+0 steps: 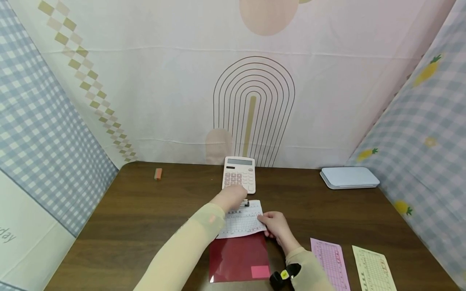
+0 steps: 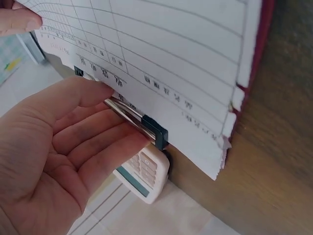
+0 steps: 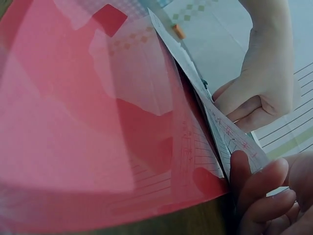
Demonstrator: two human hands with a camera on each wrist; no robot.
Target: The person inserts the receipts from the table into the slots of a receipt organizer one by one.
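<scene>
A white printed form with a grid lies over the upper part of a glossy dark red clipboard. At the clipboard's top edge my left hand pinches the metal clip, its thumb on the paper side and its fingers curled under the metal. My right hand pinches the form's right edge between thumb and fingers. In the right wrist view the form stands partly lifted from the red board. One corner of the form looks torn in the left wrist view.
A white calculator sits just beyond the clip. At the right front lie a pink form and a yellow form. A pale blue flat case is at the back right, an orange eraser-like block at the back left.
</scene>
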